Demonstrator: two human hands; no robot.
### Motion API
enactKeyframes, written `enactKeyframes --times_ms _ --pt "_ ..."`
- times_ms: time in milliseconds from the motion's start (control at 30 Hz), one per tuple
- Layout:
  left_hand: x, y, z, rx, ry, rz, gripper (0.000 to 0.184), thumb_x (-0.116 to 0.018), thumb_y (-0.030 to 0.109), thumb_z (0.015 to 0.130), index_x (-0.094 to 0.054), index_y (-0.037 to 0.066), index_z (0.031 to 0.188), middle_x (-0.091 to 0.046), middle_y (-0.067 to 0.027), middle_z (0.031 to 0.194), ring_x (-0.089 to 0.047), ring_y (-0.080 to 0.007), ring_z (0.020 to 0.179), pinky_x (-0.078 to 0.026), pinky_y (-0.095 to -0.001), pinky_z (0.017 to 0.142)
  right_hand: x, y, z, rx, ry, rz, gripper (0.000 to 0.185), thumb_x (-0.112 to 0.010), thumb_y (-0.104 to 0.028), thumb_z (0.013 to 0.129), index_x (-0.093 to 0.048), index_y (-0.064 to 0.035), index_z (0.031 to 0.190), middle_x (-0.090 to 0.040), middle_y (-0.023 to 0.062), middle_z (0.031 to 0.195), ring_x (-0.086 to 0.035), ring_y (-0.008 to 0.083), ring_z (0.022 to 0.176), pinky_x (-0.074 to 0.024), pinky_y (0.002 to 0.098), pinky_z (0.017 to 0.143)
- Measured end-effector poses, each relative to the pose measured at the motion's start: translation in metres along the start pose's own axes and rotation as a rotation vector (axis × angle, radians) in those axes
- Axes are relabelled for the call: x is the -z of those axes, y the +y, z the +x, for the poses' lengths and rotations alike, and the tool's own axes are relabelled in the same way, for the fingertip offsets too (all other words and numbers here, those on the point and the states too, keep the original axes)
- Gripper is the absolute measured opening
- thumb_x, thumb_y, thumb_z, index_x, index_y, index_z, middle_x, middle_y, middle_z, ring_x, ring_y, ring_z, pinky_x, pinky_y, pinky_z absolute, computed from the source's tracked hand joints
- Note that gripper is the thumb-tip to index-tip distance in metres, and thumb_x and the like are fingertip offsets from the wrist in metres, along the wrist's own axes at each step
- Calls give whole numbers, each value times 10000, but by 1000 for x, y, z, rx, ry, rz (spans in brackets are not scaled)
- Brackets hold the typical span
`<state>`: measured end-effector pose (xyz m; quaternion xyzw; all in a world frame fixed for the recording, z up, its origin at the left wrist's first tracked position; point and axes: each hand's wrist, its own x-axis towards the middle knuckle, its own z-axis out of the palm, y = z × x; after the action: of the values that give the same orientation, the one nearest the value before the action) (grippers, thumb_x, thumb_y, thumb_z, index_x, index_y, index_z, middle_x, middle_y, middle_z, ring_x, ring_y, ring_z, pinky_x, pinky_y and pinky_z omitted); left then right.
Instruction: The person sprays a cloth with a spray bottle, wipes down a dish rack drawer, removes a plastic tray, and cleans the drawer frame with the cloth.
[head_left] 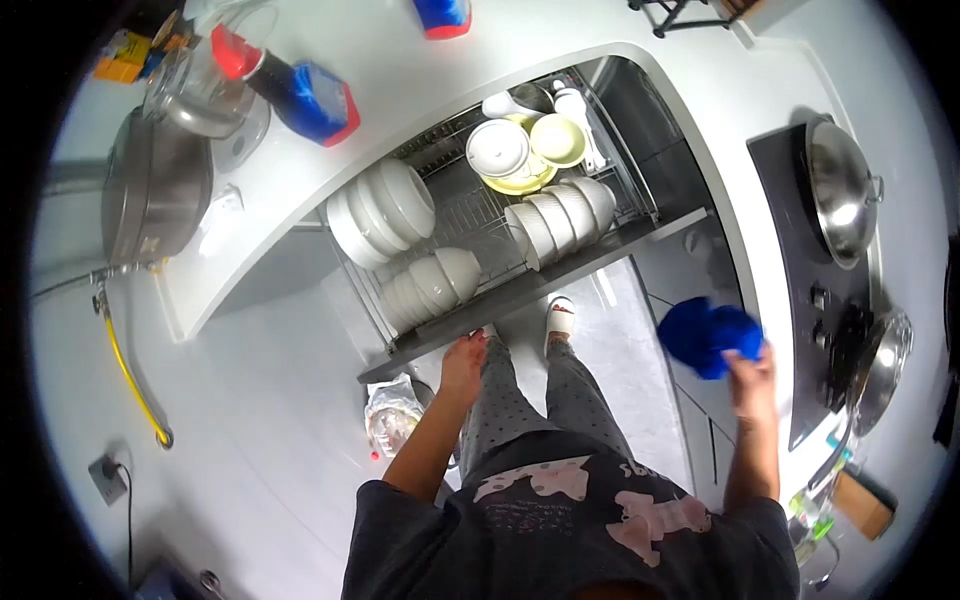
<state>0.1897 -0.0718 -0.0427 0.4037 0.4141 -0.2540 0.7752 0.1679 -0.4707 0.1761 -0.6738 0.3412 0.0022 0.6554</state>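
My right hand (752,380) grips a bunched blue cloth (708,338) beside the right-hand counter, with the cloth hanging out past the fingers. My left hand (462,368) is at the front panel (540,292) of a pulled-out dish drawer. Its fingers are curled close to the panel's lower edge; whether anything is in them is hidden. Inside the drawer's wire rack, white plates (380,212) stand on edge at the left, with white bowls (432,287) in front of them. Ribbed white bowls (562,222) are lined up at the right, and pale yellow and white cups (556,141) are behind them.
A red-and-blue spray bottle (305,98) and a grey pot (158,185) stand on the left counter. The cooktop (790,260) at the right carries a lidded pan (845,195) and another pan (882,370). A plastic bag (393,418) lies on the floor by my leg.
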Motion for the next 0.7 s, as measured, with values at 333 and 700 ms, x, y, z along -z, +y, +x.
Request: enactKeyframes --times_ms 333,700 --pt "7 0 6 -184 -24 205 398 -516 148 878 -467 -22 1234 -495 -114 1324 -466 -174 1197 -349 -300 979 141 -125 117 795 281 441 296 -581 -109 858 -583 60 1100 -596 170 1143 -542 267 1118 -384 462 1026" --pt "28 -16 27 -448 -141 221 639 -465 87 846 -219 -22 1425 -395 -133 1410 -346 -231 1310 -236 -357 1072 151 3 155 451 407 -582 709 -643 -439 804 -450 -5 1330 -422 162 1380 -411 267 1268 -346 364 1012"
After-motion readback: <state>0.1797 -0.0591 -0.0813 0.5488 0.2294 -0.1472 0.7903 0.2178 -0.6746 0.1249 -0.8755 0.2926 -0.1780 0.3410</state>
